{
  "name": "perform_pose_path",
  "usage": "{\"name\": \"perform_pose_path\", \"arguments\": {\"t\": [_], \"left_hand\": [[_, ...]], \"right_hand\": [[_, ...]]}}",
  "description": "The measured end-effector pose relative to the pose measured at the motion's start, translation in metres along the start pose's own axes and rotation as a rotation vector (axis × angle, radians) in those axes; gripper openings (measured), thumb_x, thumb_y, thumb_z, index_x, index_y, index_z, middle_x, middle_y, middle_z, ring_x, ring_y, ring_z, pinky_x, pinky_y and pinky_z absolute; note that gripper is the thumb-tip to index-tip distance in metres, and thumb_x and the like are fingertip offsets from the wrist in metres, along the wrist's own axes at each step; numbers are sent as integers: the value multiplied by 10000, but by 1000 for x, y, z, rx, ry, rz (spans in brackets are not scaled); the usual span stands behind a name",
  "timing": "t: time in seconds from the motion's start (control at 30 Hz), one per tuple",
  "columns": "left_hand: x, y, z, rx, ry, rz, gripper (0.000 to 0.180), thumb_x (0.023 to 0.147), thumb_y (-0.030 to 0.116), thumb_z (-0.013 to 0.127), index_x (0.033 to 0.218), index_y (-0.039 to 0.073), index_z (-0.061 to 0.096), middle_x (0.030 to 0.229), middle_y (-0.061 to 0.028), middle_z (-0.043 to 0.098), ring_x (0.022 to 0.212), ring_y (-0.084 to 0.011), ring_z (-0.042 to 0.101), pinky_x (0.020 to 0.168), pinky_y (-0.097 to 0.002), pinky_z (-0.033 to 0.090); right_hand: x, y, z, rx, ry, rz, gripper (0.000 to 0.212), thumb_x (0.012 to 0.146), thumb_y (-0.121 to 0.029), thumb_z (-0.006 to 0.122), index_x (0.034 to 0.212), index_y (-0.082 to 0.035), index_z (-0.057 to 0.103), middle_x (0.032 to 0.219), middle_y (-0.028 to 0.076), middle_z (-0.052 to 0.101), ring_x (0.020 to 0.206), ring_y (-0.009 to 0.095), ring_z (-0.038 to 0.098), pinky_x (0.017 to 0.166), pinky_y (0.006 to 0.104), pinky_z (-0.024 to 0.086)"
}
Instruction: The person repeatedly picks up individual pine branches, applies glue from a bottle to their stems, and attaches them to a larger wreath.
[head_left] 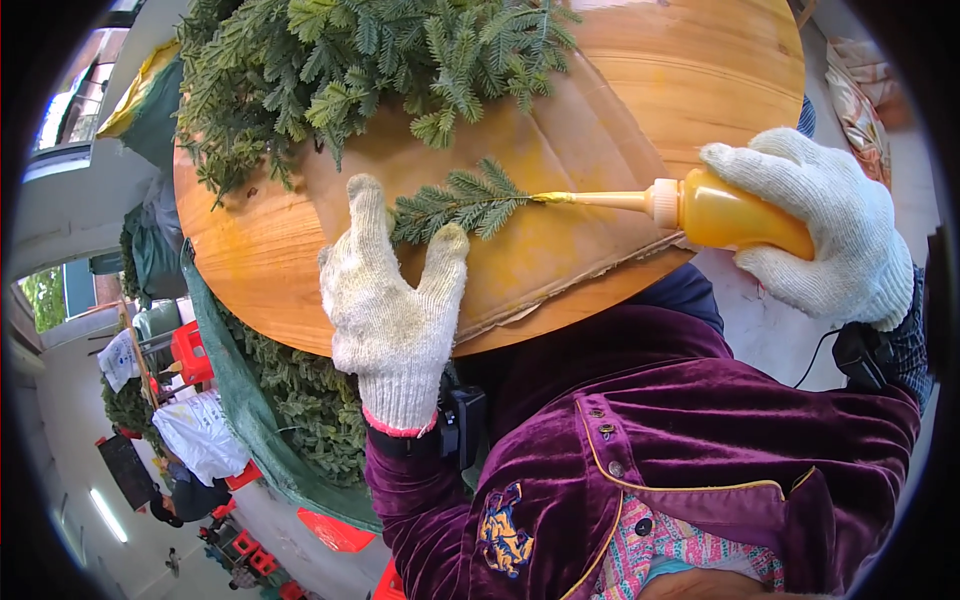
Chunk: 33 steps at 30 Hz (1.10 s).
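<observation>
Gloved in white knit, my right hand [825, 205] is wrapped round a squeeze bottle [735, 215] of yellow-orange liquid. The bottle lies nearly level, its long thin nozzle pointing left. Its yellow-smeared tip meets the right end of a small green fir sprig [465, 203]. The sprig lies on a sheet of brown cardboard [600, 140]. My left hand [390, 290], in a soiled white glove, rests at the sprig's left end. Its index finger and thumb are stretched apart, with the sprig's needles between and beside them; its other fingers look curled.
A large heap of fir branches [370, 70] covers the far left of the round wooden table [700, 50]. Below the table's left edge, a green sack [240, 400] holds more greenery [310, 400]. Red stools [190, 352] and white bags [205, 435] stand further left.
</observation>
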<state>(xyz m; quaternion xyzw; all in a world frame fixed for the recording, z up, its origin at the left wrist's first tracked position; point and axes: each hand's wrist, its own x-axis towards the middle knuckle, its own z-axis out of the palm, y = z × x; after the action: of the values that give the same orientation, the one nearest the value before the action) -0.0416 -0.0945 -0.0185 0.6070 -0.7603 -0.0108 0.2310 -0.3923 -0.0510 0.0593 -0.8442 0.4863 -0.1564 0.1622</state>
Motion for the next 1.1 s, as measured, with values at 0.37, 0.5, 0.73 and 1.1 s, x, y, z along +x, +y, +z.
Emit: {"name": "perform_pose_path", "arguments": {"t": [0.37,0.5,0.73,1.1], "left_hand": [[3,0,-1,-4,22,51,808,814,273,857,1454,-73,507,1063,-180,712,980,-353,651,958,-486,483],[4,-1,0,3,31,60,800,815,267,857,1450,-75,510,1047,-177,715,966,-348,654,944,-483,486],[3,0,-1,-19,12,38,791,820,269,854,1448,-70,515,1028,-162,722,948,-345,663,938,-475,489],[1,-4,-4,8,-1,72,715,827,272,840,1410,-35,562,1014,-152,707,947,-329,668,1019,-524,442]], "right_hand": [[36,6,13,168,35,-187,688,704,-118,789,1355,35,627,1068,202,696,938,359,707,845,406,563],[49,8,24,129,2,-161,692,689,-115,796,1357,-16,645,1062,185,697,945,367,709,846,411,568],[51,6,24,97,0,-96,694,684,-103,791,1363,-62,655,1056,177,689,948,372,704,855,410,568],[31,25,26,576,102,113,687,780,-252,775,1394,2,603,1164,132,712,944,208,719,812,343,574]]}}
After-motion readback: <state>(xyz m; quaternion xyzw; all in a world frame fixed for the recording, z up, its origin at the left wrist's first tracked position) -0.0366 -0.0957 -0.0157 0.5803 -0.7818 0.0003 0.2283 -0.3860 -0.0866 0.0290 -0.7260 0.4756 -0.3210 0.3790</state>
